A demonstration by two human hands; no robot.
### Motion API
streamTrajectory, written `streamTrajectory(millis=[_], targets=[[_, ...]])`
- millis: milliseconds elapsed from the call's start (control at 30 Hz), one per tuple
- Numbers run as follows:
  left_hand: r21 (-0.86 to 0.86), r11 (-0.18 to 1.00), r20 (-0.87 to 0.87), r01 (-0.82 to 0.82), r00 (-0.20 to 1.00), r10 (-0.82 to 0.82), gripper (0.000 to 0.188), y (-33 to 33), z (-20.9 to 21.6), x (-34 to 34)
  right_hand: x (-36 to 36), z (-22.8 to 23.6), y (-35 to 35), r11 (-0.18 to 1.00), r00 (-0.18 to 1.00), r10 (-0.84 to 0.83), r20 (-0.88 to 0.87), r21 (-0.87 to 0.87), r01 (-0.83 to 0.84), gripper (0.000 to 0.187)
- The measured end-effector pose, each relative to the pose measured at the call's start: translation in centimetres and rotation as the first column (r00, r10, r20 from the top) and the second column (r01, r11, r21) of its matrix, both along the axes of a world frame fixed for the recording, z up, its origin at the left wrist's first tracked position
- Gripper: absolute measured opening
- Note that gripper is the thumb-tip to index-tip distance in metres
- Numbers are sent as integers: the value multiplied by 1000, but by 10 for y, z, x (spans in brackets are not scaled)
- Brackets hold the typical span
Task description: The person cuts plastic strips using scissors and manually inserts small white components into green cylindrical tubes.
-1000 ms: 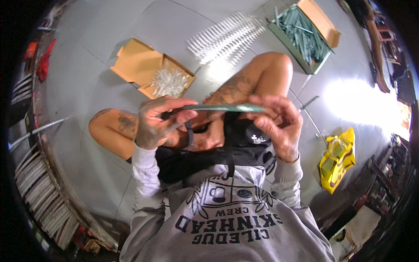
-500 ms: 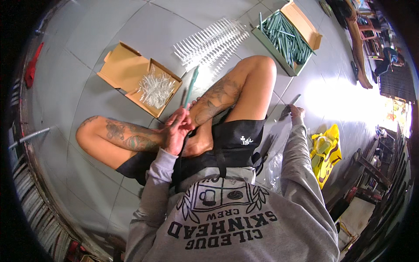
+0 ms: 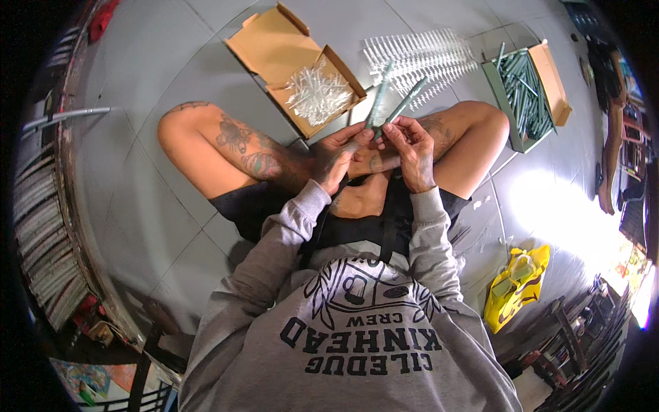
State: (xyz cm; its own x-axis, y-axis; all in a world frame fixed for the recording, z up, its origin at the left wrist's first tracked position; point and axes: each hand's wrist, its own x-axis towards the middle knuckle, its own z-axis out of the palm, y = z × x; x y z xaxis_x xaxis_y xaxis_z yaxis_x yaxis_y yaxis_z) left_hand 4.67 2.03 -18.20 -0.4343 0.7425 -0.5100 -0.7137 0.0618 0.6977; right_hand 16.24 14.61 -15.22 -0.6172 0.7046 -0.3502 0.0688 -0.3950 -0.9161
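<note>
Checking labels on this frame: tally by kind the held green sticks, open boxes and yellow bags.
Green sticks held: 2
Open boxes, a brown box and a green box: 2
Yellow bag: 1
Total: 5

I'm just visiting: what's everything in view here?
Held sticks: two, green, upper centre
Green box: one, green with brown lid, upper right
Stored sticks: many, green, inside that box
Cardboard box: one, brown, upper centre
Heaped pieces: many, whitish, inside the cardboard box
Rowed pieces: many, whitish, beyond the held sticks
Yellow bag: one, yellow, lower right
Red item: one, red, top left
Rod: one, grey, left
Tiled floor: one, grey, throughout
Clutter: several, dark, right edge, unclear
Sweatshirt: one, grey with print, bottom centre
Shorts: one pair, black, centre
Legs: two, tattooed, centre
Left hand: one, bare, centre, holding one stick
Right hand: one, bare, centre, holding the other
</note>
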Motion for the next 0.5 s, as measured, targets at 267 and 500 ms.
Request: streamTrajectory(millis=[267,500], targets=[[-130,991,-188,38,980,-62,39,4,14,1,-4,-25,18,993,991,114,64,7,-115,27],[-92,992,-164,84,981,-98,33,7,26,-2,0,-24,16,995,995,93,34,15,-94,31]])
